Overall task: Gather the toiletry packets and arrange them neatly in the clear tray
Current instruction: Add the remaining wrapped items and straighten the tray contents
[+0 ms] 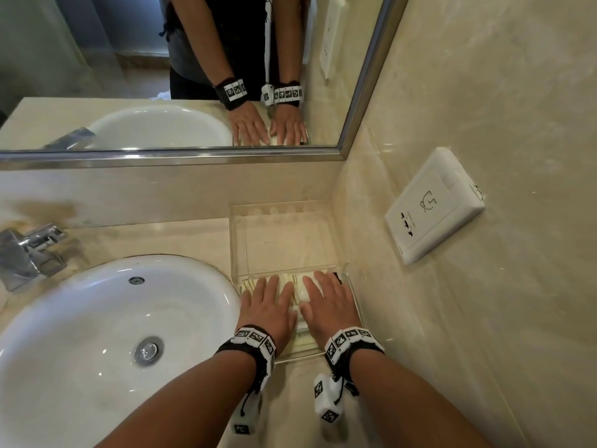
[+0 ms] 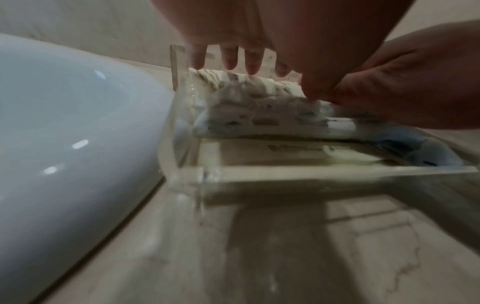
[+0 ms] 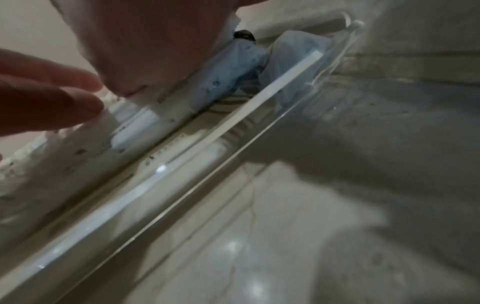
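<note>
A clear tray (image 1: pixel 237 240) stands on the counter in the corner, right of the sink. White toiletry packets (image 1: pixel 298 287) lie in its near half. My left hand (image 1: pixel 269 302) lies flat on them with straight, spread fingers. Beside it my right hand (image 1: pixel 328 300) presses flat on the packets too. In the left wrist view the packets (image 2: pixel 259 115) sit stacked behind the tray's clear front wall (image 2: pixel 311 170), under my left fingertips (image 2: pixel 230 59). The right wrist view shows a blue-white packet (image 3: pixel 233 67) along the tray's side wall (image 3: pixel 233 160). The tray's far half holds nothing.
A white sink (image 1: pixel 106 318) fills the left, with a chrome tap (image 1: pixel 30 250) behind it. A mirror (image 1: pixel 181 69) runs along the back wall. A white wall socket (image 1: pixel 433 208) sits on the right wall close beside the tray.
</note>
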The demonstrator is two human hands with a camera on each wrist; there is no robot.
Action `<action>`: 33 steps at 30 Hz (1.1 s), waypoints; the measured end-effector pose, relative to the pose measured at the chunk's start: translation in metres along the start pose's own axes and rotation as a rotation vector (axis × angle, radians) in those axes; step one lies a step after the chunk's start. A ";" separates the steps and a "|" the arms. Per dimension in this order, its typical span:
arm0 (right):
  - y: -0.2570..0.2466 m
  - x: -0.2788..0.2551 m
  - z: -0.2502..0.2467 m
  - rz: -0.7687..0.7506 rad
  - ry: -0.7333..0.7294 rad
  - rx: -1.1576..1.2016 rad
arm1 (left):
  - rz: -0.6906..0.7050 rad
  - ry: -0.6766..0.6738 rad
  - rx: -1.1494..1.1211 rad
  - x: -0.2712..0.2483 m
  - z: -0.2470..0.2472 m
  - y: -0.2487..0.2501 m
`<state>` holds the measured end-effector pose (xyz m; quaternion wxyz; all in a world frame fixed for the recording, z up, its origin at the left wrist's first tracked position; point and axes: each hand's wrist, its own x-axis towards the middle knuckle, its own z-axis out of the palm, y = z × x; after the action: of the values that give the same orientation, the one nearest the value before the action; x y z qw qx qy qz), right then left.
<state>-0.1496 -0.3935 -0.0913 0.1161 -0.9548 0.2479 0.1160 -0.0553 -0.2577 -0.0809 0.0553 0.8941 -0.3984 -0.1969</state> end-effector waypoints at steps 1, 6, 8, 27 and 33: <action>0.001 0.001 0.003 0.001 -0.002 0.001 | -0.009 -0.009 -0.004 0.001 0.002 0.001; 0.007 0.000 0.016 -0.015 -0.006 -0.049 | -0.015 -0.038 -0.004 0.004 0.016 0.006; 0.007 0.000 0.019 -0.023 0.005 -0.062 | -0.012 -0.048 0.007 0.003 0.022 0.005; 0.009 0.002 0.024 -0.004 -0.014 -0.040 | -0.010 -0.086 -0.019 0.002 0.029 0.004; 0.008 0.003 0.023 0.002 -0.028 -0.061 | 0.009 -0.081 0.026 0.002 0.030 0.004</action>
<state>-0.1547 -0.3957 -0.1156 0.0905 -0.9559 0.2434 0.1368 -0.0686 -0.2603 -0.1082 0.0286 0.8842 -0.4070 -0.2274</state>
